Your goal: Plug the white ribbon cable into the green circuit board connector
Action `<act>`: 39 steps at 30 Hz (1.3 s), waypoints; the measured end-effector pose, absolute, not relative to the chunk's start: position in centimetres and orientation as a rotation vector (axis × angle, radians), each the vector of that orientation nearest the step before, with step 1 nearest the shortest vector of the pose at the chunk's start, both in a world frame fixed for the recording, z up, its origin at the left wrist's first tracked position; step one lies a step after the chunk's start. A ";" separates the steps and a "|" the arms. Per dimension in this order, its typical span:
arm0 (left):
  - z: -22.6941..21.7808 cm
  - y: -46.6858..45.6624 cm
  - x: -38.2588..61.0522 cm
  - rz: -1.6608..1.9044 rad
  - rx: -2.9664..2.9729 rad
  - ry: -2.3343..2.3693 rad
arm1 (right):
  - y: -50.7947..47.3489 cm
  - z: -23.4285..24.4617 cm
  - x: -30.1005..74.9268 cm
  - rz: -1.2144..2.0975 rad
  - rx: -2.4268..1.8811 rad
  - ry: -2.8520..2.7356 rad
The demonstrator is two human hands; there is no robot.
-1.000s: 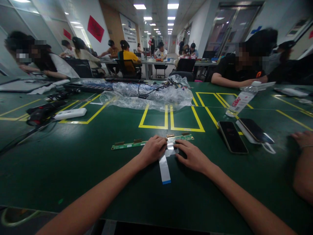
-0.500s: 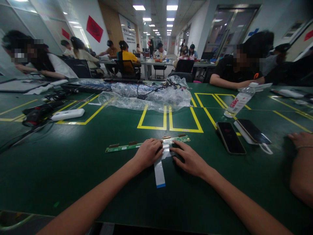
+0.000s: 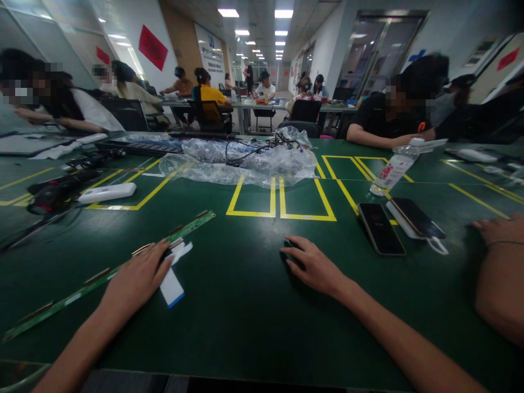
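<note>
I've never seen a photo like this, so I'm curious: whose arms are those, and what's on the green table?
The camera sits on a person's head and looks down, so you see that person's own bare arms; there is no machine. The left hand presses on a green circuit board, with a white ribbon cable by its fingers. The right hand rests open on the table. Farther off lie two phones, a bottle and a plastic bag. The arm at the right edge is someone else's.
</note>
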State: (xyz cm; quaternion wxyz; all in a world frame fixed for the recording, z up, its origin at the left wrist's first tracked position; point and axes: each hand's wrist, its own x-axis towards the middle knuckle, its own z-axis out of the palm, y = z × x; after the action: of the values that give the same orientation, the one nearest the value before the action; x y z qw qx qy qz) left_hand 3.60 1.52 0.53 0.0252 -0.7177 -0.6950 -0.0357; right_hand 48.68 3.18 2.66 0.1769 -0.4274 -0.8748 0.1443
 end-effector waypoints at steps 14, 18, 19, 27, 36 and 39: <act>0.4 1.2 0.2 -0.095 -1.806 -2.592 | 3.2 2.3 48.6 0.417 -1.219 -2.496; 0.5 1.1 0.1 -0.087 -1.787 -2.642 | 3.2 2.2 48.7 0.426 -1.242 -2.504; 0.4 1.1 0.0 -0.087 -1.777 -2.643 | 3.2 2.3 48.7 0.427 -1.245 -2.503; -0.3 2.0 0.3 -0.016 -1.957 -2.330 | 3.1 2.6 48.6 0.411 -1.222 -2.500; 1.6 3.0 14.5 0.076 -2.607 -1.812 | 2.9 2.7 48.7 0.395 -1.228 -2.503; 1.9 3.5 20.0 0.027 -2.783 -1.556 | 2.9 2.6 48.6 0.377 -1.240 -2.483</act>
State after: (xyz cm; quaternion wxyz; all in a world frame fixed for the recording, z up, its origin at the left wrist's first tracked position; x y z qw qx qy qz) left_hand 19.99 3.54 1.93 -0.0236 -0.8725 -0.4879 0.0085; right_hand 48.55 2.94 2.63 0.1695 -0.4363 -0.8737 0.1327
